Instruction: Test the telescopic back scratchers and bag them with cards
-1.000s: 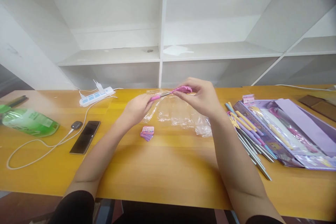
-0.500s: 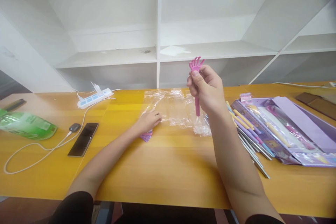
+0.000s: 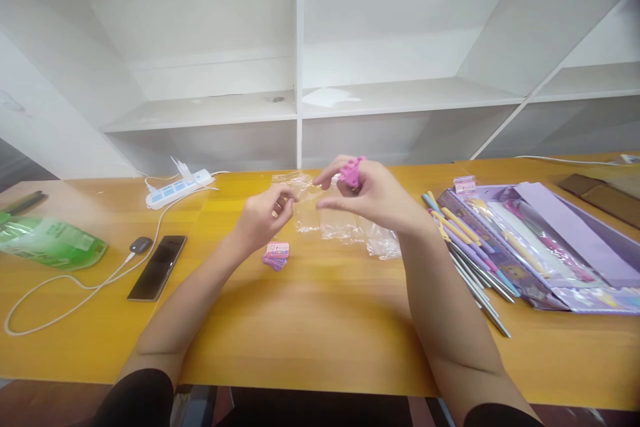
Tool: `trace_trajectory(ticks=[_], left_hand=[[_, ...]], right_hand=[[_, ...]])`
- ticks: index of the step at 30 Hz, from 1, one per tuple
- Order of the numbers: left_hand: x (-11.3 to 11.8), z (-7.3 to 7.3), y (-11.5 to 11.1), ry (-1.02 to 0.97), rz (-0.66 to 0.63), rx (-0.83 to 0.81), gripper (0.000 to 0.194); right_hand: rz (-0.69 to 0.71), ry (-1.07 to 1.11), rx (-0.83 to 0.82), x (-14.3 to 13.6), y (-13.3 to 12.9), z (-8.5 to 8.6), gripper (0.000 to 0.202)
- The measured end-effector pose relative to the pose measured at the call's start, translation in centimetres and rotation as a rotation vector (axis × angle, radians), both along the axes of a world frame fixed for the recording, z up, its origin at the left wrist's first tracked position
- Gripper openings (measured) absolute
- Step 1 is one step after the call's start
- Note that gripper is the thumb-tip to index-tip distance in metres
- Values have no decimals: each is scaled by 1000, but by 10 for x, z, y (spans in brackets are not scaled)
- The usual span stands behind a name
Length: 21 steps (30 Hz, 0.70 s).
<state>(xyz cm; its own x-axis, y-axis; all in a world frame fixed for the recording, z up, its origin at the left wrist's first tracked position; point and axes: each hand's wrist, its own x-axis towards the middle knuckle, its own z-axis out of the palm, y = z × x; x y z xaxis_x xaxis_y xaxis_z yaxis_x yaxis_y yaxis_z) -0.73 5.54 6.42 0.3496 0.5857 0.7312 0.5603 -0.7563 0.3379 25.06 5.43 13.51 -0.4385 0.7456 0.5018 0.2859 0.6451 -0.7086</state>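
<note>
My right hand (image 3: 373, 193) holds a pink hand-shaped scratcher (image 3: 352, 172) against its palm, with the thumb and index finger apart and pointing left. Facing it, my left hand (image 3: 265, 213) has its fingers pinched together at the edge of a clear plastic bag (image 3: 307, 199). More clear plastic bags (image 3: 340, 223) lie on the table below and between the hands. A small stack of pink and purple cards (image 3: 276, 255) rests just below my left hand.
Several coloured and metal sticks (image 3: 475, 260) lie at the right, beside a purple box (image 3: 555, 300) of wrapped items. A phone (image 3: 157, 267), cable, power strip (image 3: 180, 188) and green pouch (image 3: 55, 240) are at the left. White shelves (image 3: 410, 97) stand behind.
My left hand has risen from the card stack, uncovering it. My right hand has come down and left, turning the pink scratcher so its handle no longer hangs below the hand.
</note>
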Motion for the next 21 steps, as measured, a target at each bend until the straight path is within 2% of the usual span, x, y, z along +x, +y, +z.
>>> trace_trajectory(ticks=[3,8,13,15,17,19,21], left_hand=[[-1,18,-12,-46,-8,117,13],[0,33,-28,-23,-69,218,16],[5,45,-41,-24,-178,406,26],[2,51,-43,8,-185,349,32],[-3,56,-42,47,-201,196,54],[-10,57,-40,63,-266,17,74],[-14,53,-37,35,-359,-144,80]], right_hand=[[75,-90,102,-10,-8,-3,38],[80,-136,243,-21,-24,-6,3],[-51,-215,332,-19,-36,-2,13],[-31,-178,366,-16,-38,1,16],[0,-115,398,-12,-40,3,20],[28,-57,411,-8,-40,4,23],[45,-9,411,-6,-39,4,24]])
